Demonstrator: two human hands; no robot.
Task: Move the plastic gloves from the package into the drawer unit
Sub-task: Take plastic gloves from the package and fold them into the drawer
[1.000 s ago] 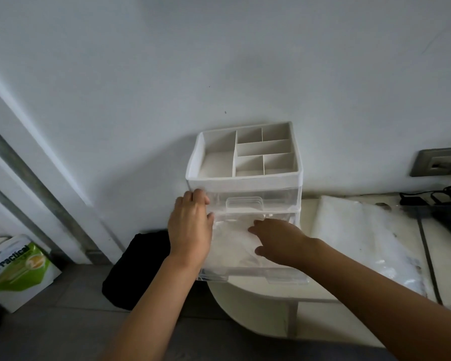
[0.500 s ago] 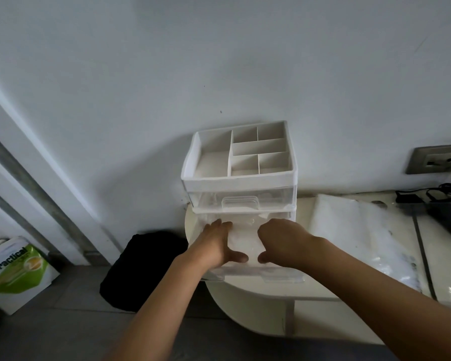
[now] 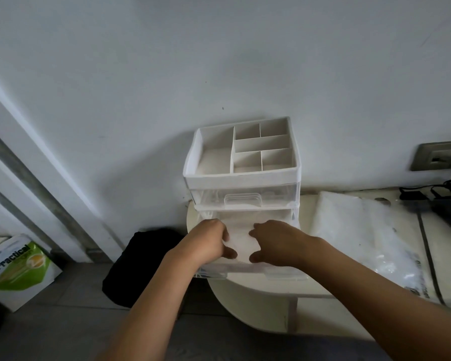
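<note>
Head view shows the gloves (image 3: 241,243) as a pale, thin stack lying inside the pulled-out lower drawer (image 3: 248,272), between the two hands. The left hand (image 3: 208,243) grips the stack's left edge and the right hand (image 3: 276,242) its right edge. Each has its fingers curled over the far side and its thumb on the near side, so both pinch the film rather than lie flat on it.

The step in hand looks like settling the stack. To do it well, I would press it low and flat so that no film stands above the drawer walls. Any loose edge should be tucked away from the front wall, where it could catch when the drawer slides shut. Such film is slippery and tends to spring up, so releasing one hand at a time seems wise.

The unit (image 3: 242,182) looks light and stands near the rounded end of the table (image 3: 258,289), with the open drawer overhanging it. A hand steadying the unit during the push would probably keep it from shifting.

The package (image 3: 362,235) lies on the table just right of the unit. I cannot tell whether gloves remain in it.
</note>
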